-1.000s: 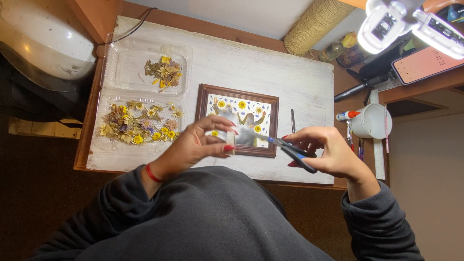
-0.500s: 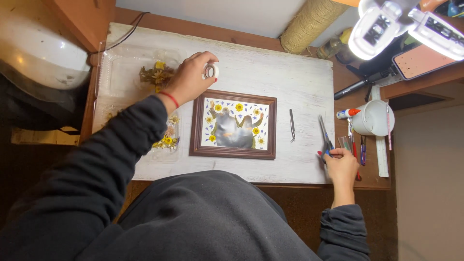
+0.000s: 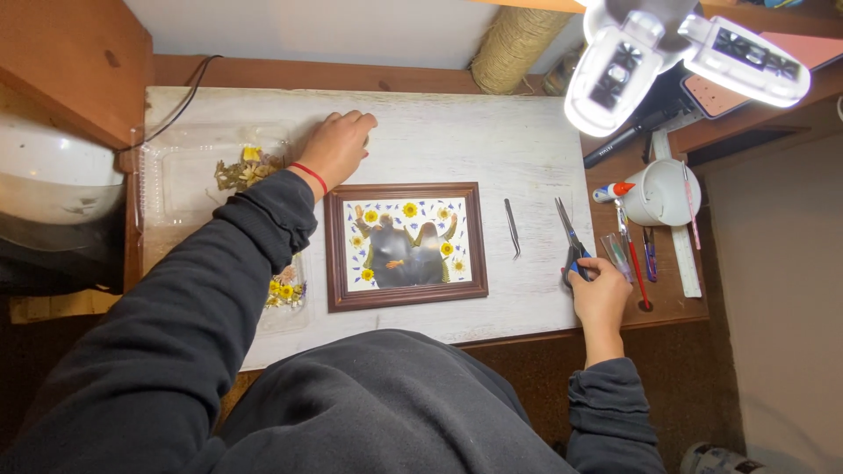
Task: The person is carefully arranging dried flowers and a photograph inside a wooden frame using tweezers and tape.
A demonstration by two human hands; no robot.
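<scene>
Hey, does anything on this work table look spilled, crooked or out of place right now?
Nothing stands out. The wooden picture frame lies square on the white board, the tweezers lie beside it, the scissors rest under the right hand, and the dried flowers stay inside their clear tray.

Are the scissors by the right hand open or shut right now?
Shut. The scissors lie flat on the white board, blades together in one point, while the right hand rests on their blue handles.
</scene>
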